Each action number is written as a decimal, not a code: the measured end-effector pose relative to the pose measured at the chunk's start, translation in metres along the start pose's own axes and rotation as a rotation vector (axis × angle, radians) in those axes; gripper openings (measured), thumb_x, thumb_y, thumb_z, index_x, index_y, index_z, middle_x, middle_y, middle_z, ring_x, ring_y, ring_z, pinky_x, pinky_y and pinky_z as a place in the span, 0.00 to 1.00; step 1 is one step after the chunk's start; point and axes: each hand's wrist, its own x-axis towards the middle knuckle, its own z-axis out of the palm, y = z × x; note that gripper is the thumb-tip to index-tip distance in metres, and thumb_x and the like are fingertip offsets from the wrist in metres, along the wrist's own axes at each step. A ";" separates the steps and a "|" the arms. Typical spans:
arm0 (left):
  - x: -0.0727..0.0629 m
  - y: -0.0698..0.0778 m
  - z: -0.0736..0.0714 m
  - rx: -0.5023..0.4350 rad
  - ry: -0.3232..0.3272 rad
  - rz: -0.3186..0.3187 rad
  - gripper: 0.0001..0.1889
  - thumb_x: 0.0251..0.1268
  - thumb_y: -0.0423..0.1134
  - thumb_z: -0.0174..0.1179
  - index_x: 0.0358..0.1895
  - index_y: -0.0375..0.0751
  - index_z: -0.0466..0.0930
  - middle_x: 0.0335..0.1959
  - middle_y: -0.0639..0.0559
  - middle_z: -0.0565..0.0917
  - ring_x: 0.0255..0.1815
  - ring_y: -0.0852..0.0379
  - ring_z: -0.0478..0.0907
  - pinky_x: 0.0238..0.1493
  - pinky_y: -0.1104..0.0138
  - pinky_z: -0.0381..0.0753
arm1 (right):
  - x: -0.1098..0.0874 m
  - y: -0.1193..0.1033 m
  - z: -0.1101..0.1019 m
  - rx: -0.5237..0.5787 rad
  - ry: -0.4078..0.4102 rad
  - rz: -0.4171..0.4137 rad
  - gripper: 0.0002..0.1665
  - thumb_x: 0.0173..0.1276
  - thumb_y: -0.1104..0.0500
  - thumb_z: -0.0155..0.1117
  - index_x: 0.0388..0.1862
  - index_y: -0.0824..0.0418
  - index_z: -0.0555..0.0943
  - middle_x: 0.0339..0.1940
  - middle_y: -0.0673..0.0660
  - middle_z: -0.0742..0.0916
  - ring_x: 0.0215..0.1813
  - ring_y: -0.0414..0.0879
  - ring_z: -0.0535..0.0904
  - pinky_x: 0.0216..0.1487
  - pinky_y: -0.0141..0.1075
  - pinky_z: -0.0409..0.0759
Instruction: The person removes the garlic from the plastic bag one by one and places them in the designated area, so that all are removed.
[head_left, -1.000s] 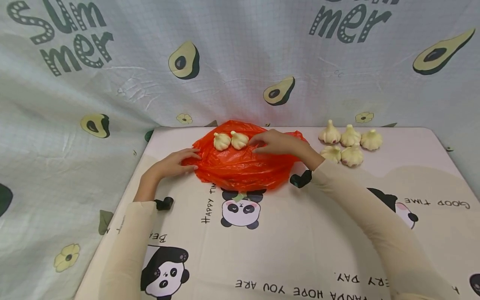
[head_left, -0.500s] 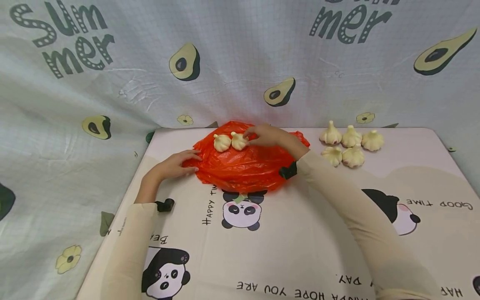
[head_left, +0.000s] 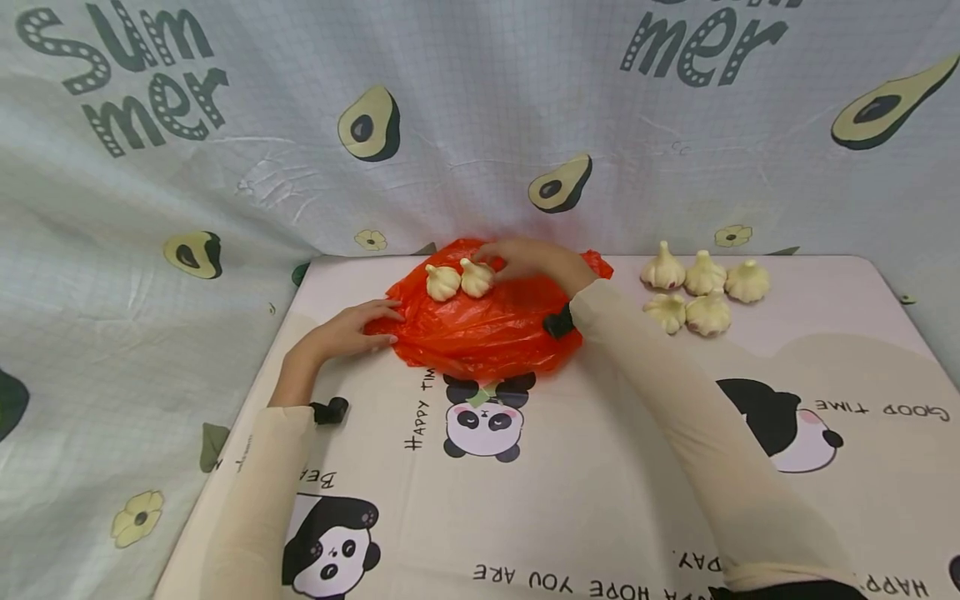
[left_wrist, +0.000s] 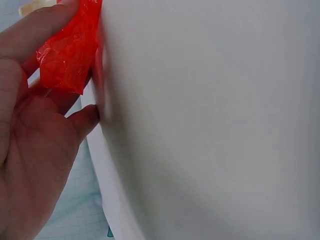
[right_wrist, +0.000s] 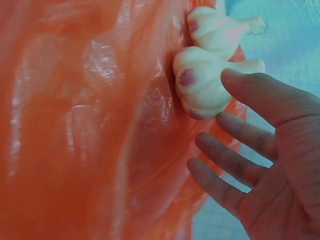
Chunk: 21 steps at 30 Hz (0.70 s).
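Note:
On a crumpled red plastic bag (head_left: 480, 337) stand two garlic bulbs side by side, a left one (head_left: 442, 284) and a right one (head_left: 476, 278). My right hand (head_left: 521, 256) is over the bag at the right bulb. In the right wrist view its thumb overlaps the stem of the nearer bulb (right_wrist: 200, 87), and the spread fingers (right_wrist: 235, 160) lie just beside it. My left hand (head_left: 347, 329) touches the bag's left edge with relaxed fingers. The left wrist view shows a corner of the bag (left_wrist: 70, 60) between those fingers.
Several more garlic bulbs (head_left: 705, 272) stand grouped at the back right of the table. A panda-print cloth (head_left: 585, 483) covers the tabletop. Behind the table's back edge hangs an avocado-print curtain (head_left: 465, 125).
My right hand has moved left and slightly back across the bag, up to the right bulb. The left hand and both bulbs stay about where they were.

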 end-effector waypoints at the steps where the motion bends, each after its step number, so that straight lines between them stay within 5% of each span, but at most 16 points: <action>1: 0.000 0.000 0.000 0.001 0.001 0.000 0.21 0.71 0.38 0.63 0.64 0.37 0.79 0.76 0.39 0.66 0.78 0.35 0.57 0.77 0.41 0.55 | 0.001 0.000 0.000 0.000 -0.009 0.006 0.30 0.75 0.56 0.64 0.74 0.56 0.73 0.67 0.59 0.80 0.68 0.55 0.73 0.73 0.47 0.70; 13: 0.001 -0.004 0.001 -0.006 -0.005 -0.022 0.21 0.72 0.41 0.63 0.64 0.40 0.79 0.77 0.41 0.66 0.79 0.36 0.56 0.77 0.40 0.55 | 0.016 -0.006 0.001 -0.032 -0.104 -0.014 0.25 0.69 0.53 0.71 0.62 0.56 0.78 0.56 0.56 0.81 0.58 0.53 0.73 0.64 0.43 0.76; 21: 0.000 -0.003 0.001 -0.024 -0.003 -0.018 0.20 0.72 0.41 0.63 0.64 0.40 0.79 0.77 0.41 0.66 0.79 0.36 0.56 0.77 0.40 0.55 | 0.021 -0.004 0.000 0.080 -0.186 -0.008 0.26 0.68 0.57 0.71 0.65 0.47 0.82 0.65 0.53 0.79 0.66 0.51 0.69 0.69 0.46 0.73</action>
